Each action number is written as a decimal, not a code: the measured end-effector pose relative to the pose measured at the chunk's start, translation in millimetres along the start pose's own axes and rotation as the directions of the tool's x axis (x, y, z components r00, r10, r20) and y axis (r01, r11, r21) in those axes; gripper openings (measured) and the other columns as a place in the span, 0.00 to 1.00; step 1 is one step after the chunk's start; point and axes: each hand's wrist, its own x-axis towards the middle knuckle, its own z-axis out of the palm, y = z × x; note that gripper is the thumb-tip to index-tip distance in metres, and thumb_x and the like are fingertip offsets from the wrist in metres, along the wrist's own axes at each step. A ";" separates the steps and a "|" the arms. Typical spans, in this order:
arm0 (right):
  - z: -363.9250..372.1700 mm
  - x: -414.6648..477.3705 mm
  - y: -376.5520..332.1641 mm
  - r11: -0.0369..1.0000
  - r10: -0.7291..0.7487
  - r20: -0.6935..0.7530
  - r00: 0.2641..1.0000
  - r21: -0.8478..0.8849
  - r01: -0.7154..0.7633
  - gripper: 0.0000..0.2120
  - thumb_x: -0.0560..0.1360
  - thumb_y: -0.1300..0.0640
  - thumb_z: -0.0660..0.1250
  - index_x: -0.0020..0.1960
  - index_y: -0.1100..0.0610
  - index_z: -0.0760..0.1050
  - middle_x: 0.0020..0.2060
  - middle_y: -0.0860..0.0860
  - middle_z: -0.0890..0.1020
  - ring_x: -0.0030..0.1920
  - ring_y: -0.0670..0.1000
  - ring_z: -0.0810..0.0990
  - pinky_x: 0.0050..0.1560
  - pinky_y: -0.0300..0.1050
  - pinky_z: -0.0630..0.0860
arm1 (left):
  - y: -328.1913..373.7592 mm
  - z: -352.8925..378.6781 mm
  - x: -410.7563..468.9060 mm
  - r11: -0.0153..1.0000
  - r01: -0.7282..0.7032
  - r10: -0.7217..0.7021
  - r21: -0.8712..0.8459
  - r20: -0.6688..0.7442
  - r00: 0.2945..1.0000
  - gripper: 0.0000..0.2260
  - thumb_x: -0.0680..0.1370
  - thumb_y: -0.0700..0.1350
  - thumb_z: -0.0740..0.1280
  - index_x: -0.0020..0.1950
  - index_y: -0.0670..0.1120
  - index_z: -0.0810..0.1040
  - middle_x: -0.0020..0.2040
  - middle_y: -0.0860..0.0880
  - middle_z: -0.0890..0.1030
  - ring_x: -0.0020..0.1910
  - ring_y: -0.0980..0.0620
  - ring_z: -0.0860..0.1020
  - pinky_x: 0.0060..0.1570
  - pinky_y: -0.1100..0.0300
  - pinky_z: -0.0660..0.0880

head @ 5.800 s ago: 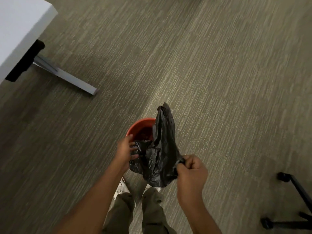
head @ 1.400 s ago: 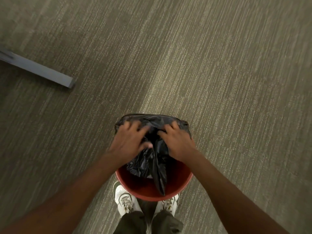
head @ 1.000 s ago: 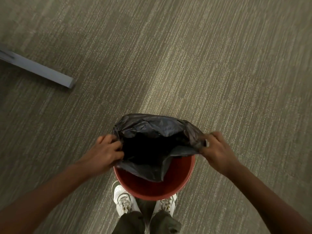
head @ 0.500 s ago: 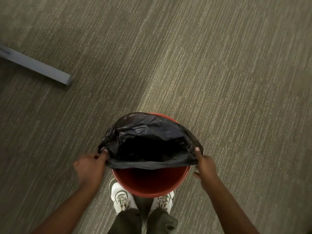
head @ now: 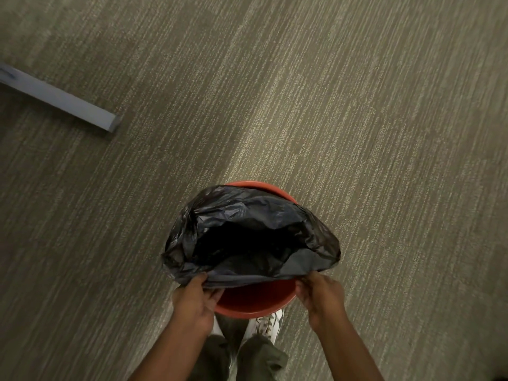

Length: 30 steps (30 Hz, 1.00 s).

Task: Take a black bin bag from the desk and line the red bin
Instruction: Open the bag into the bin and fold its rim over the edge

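The red bin (head: 255, 303) stands on the carpet right in front of my feet. A black bin bag (head: 247, 215) sits in it with its mouth spread wide over the far rim and both sides. The near part of the red rim shows bare. My left hand (head: 195, 298) pinches the bag's near edge at the left. My right hand (head: 320, 294) pinches the same edge at the right. The inside of the bag is dark and its bottom is hidden.
Grey-green carpet (head: 357, 105) lies all around the bin. A grey metal desk foot (head: 60, 99) runs along the floor at the upper left. My shoes (head: 268, 325) and trouser legs are just behind the bin.
Both hands have slid from the bin's sides toward its near rim, drawing the bag's near edge closer to me. The bag's mouth now covers more of the bin.
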 end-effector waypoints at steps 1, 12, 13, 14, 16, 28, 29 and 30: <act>-1.0 -1.0 2.3 0.997 0.005 0.004 1.000 0.073 -0.006 0.02 0.74 0.69 0.65 0.42 0.67 0.74 0.33 0.59 0.78 0.30 0.52 0.78 0.27 0.39 0.78 | -1.1 -3.0 -0.9 0.998 0.015 -0.014 -0.055 0.027 1.000 0.07 0.78 0.34 0.58 0.52 0.41 0.73 0.48 0.40 0.80 0.47 0.44 0.80 0.41 0.50 0.82; -17.0 -2.6 84.0 0.971 0.098 -0.069 0.993 0.225 -0.080 0.04 0.74 0.65 0.63 0.42 0.60 0.74 0.27 0.53 0.78 0.28 0.50 0.76 0.24 0.38 0.71 | -33.8 -41.7 -16.0 0.995 0.036 -0.035 0.091 -0.019 0.999 0.10 0.76 0.52 0.63 0.53 0.49 0.78 0.48 0.45 0.81 0.45 0.44 0.78 0.40 0.52 0.74; -18.1 -0.4 91.1 0.974 0.090 -0.049 0.995 0.213 -0.077 0.03 0.76 0.63 0.64 0.46 0.60 0.76 0.34 0.55 0.81 0.34 0.52 0.78 0.26 0.39 0.73 | -33.9 -45.3 -12.1 0.995 0.016 -0.011 0.102 -0.046 0.999 0.11 0.76 0.54 0.63 0.53 0.50 0.78 0.48 0.46 0.81 0.46 0.43 0.78 0.41 0.51 0.75; -18.5 3.6 98.7 0.978 0.093 -0.060 0.994 0.192 -0.080 0.04 0.77 0.61 0.64 0.50 0.60 0.77 0.40 0.57 0.81 0.39 0.55 0.79 0.29 0.42 0.76 | -33.8 -48.2 -7.8 0.995 0.004 0.003 0.100 -0.073 0.997 0.13 0.76 0.56 0.63 0.54 0.50 0.78 0.49 0.46 0.81 0.47 0.43 0.79 0.43 0.51 0.75; -14.9 9.9 104.5 0.979 0.100 -0.078 0.992 0.186 -0.084 0.07 0.78 0.60 0.63 0.54 0.61 0.76 0.47 0.60 0.81 0.45 0.59 0.80 0.33 0.45 0.80 | -32.6 -52.7 1.0 0.994 -0.001 0.014 0.114 -0.114 0.993 0.17 0.76 0.57 0.62 0.59 0.49 0.76 0.52 0.45 0.81 0.49 0.42 0.78 0.45 0.49 0.75; 4.2 59.7 61.3 0.971 0.047 0.049 0.998 0.233 -0.057 0.11 0.76 0.66 0.62 0.56 0.66 0.76 0.47 0.60 0.82 0.47 0.59 0.81 0.43 0.48 0.82 | 31.1 -34.7 59.3 0.966 -0.129 0.191 0.226 -0.275 0.942 0.07 0.76 0.34 0.58 0.43 0.43 0.73 0.35 0.45 0.72 0.29 0.52 0.67 0.24 0.62 0.62; 6.6 60.4 55.0 0.983 0.027 0.083 0.996 0.181 -0.041 0.11 0.75 0.65 0.63 0.57 0.66 0.76 0.48 0.60 0.83 0.47 0.59 0.82 0.43 0.49 0.83 | 39.8 -31.2 63.5 0.965 -0.116 0.178 0.235 -0.264 0.948 0.09 0.76 0.34 0.58 0.39 0.43 0.72 0.33 0.46 0.71 0.29 0.52 0.66 0.25 0.60 0.60; 9.5 58.5 47.9 0.991 0.020 0.119 0.993 0.131 -0.036 0.12 0.75 0.64 0.64 0.57 0.65 0.77 0.49 0.61 0.83 0.48 0.59 0.82 0.44 0.50 0.83 | 48.2 -27.6 66.9 0.969 -0.101 0.154 0.225 -0.233 0.960 0.10 0.77 0.35 0.59 0.37 0.44 0.71 0.33 0.46 0.71 0.29 0.52 0.67 0.26 0.59 0.62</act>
